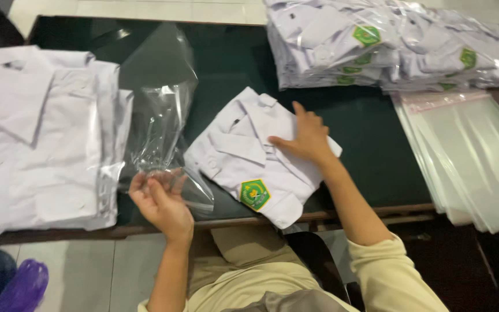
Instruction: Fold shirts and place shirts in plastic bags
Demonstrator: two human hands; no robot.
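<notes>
- Your left hand [160,202] was up by the near edge of the table [371,144]; its fingers were curled and pinched the bottom end of a clear bag [160,115]; the bag stood up from your hand and leaned back over the dark table top.
- Your right hand [306,137] lay flat on a folded shirt [244,159]; the fingers were spread out and loose, pressing down, not gripping.
- The shirt was white with a green badge [254,194] near its lower corner; it lay tilted in the middle of the table, just beside the bag, with one corner over the near edge.
- A pile [36,138] of folded white shirts with no bags sat on your left; the bag touched its side.
- A heap [388,43] of shirts in bags lay at the far right.
- A stack [469,150] of flat clear bags lay on the right, well apart from your hands.
- Your sleeves [388,277] were pale yellow.
</notes>
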